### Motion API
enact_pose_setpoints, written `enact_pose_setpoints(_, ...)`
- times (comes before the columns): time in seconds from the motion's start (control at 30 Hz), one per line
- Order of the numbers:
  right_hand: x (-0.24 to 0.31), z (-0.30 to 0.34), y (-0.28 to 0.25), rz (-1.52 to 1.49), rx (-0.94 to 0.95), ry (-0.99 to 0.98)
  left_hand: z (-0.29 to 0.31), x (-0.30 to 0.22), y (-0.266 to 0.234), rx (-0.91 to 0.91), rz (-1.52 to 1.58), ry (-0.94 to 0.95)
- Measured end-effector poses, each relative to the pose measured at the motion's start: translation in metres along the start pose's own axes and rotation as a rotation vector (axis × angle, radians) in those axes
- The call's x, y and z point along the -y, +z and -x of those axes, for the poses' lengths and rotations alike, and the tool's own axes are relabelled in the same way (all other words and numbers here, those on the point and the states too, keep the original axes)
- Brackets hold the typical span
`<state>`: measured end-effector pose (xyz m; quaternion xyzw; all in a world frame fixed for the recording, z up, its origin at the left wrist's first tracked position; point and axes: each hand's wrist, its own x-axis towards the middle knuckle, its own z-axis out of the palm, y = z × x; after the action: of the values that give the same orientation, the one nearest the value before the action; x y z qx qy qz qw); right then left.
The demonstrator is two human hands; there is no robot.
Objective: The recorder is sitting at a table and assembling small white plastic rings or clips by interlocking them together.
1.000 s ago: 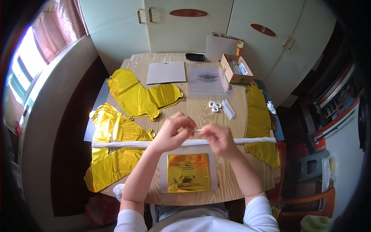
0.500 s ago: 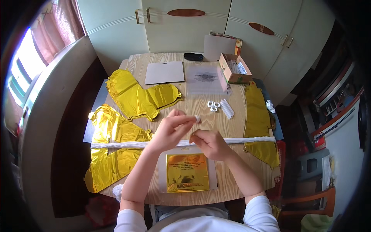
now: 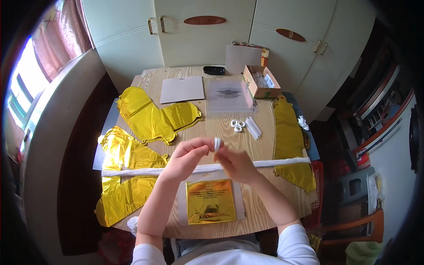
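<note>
The white coil (image 3: 217, 144) now stands out as a compact band around the fingertips of the left hand (image 3: 187, 157), where a second ago only a short white strand showed between the two hands. Over the last half second the right hand (image 3: 236, 163) has come back up from below and is just beside the coil; it is blurred by motion, so I cannot tell whether its grip is wide, narrow or holding the loose end. The left grip is narrow, its fingers together and the coil around their tips, in the air above the table (image 3: 265, 212). That suggests winding is under way, with several turns probably laid on. Three small white coils (image 3: 237, 126) lie beyond the hands, close beside some thin white sticks (image 3: 253, 128), and have not visibly moved on the table. The long white skein (image 3: 282, 162) likewise stays stretched across it, beyond the gold foil packet (image 3: 211, 201); the whole view has merely tilted slightly.
</note>
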<state>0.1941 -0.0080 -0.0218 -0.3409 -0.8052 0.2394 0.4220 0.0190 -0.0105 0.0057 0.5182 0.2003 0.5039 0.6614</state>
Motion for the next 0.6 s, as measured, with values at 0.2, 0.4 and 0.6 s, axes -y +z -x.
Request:
enact_pose_setpoints(0.2,0.009,-0.004,-0.017,-0.188,-0.029,0.099,0.003,-0.003,-0.006,0.076,-0.376,-0.143)
enact_pose_setpoints(0.4,0.013,0.000,-0.014,-0.185,0.079,-0.021,-0.002,0.001,-0.002,-0.066,-1.105,0.063)
enact_pose_setpoints(0.6,0.001,0.002,-0.002,-0.025,0.013,0.113,-0.003,0.009,0.001,-0.046,-0.370,0.066)
